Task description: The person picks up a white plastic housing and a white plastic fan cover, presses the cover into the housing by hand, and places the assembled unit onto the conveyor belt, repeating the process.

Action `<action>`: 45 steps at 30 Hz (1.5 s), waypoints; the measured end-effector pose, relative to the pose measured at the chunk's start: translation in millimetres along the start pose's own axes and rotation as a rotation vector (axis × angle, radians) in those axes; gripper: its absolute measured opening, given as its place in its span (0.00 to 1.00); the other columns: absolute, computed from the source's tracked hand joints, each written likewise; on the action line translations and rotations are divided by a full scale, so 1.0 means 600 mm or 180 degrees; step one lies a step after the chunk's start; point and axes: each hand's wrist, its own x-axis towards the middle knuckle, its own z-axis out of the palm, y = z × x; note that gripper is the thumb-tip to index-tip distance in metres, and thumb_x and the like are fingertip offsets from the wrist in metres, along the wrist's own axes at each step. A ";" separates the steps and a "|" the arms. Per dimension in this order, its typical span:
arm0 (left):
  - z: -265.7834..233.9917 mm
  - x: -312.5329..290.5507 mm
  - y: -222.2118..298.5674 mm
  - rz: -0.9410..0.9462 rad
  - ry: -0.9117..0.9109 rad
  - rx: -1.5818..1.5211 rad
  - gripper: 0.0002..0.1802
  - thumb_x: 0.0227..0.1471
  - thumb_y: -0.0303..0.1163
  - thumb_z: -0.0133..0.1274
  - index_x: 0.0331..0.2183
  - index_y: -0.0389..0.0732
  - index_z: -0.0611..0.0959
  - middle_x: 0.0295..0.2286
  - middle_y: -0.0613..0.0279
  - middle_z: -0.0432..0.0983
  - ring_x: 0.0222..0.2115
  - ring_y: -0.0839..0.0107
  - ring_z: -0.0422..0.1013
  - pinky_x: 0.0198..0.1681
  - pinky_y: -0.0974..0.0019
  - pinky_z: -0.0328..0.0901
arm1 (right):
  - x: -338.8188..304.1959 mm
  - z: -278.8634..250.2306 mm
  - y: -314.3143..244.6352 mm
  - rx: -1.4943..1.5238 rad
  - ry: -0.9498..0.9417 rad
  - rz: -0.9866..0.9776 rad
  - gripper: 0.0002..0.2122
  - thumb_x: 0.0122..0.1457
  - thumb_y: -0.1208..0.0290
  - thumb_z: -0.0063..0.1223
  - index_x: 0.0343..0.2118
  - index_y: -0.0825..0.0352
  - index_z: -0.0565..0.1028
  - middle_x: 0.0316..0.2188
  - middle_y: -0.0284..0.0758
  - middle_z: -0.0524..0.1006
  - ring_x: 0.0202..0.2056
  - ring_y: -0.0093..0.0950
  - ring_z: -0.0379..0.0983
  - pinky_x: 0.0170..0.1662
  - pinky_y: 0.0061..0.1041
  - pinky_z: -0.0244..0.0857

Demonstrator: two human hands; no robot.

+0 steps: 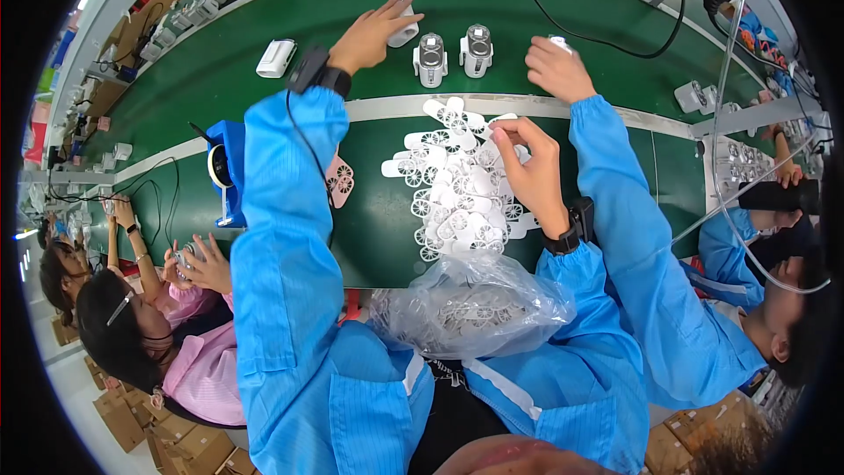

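My left hand (367,37) reaches across the green belt, its fingers over a white plastic housing (403,32) and seemingly gripping it. Right of that housing stand two white devices with clear tops (430,60). My right hand (534,171) is closed, thumb and forefinger pinched above a heap of white flat pieces with spoked rings (457,185). Anything in that pinch is too small to make out. A clear plastic bag (470,303) with more such pieces lies at the near edge, against my body.
A co-worker's hand (560,69) reaches in from the right over a white item. Left of my left hand lies another white housing (277,59). A blue tape dispenser (230,174) and pink ringed pieces (339,181) flank my left sleeve. A black cable (607,46) hangs over the belt.
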 end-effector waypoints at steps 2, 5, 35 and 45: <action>0.018 0.037 -0.009 0.0176 -0.0585 0.0231 0.40 0.44 0.19 0.65 0.61 0.49 0.76 0.64 0.55 0.67 0.65 0.47 0.62 0.65 0.49 0.63 | 0.000 -0.014 0.009 -0.0199 -0.0065 0.0103 0.05 0.63 0.77 0.62 0.40 0.73 0.81 0.32 0.38 0.82 0.31 0.28 0.80 0.36 0.25 0.72; -0.025 0.080 0.025 -0.0134 -0.1137 0.0407 0.39 0.43 0.22 0.68 0.58 0.48 0.77 0.64 0.54 0.67 0.64 0.47 0.63 0.64 0.51 0.64 | 0.003 -0.020 0.038 -0.0514 -0.0236 0.0322 0.07 0.62 0.75 0.64 0.39 0.72 0.81 0.31 0.38 0.81 0.30 0.30 0.80 0.35 0.27 0.72; -0.051 -0.190 0.387 -0.1556 0.0723 -0.4269 0.37 0.55 0.27 0.66 0.63 0.37 0.70 0.52 0.55 0.76 0.53 0.69 0.73 0.57 0.63 0.68 | 0.024 0.018 -0.012 0.0616 -0.0407 -0.0190 0.12 0.59 0.83 0.64 0.46 0.71 0.84 0.42 0.37 0.80 0.42 0.26 0.78 0.43 0.24 0.71; -0.040 -0.198 0.381 -0.1515 0.0899 -0.3880 0.36 0.51 0.33 0.69 0.59 0.35 0.75 0.49 0.54 0.79 0.50 0.65 0.76 0.54 0.63 0.70 | 0.026 0.011 -0.021 0.0671 -0.0570 -0.0212 0.15 0.55 0.83 0.66 0.46 0.69 0.86 0.41 0.36 0.80 0.42 0.30 0.78 0.46 0.26 0.72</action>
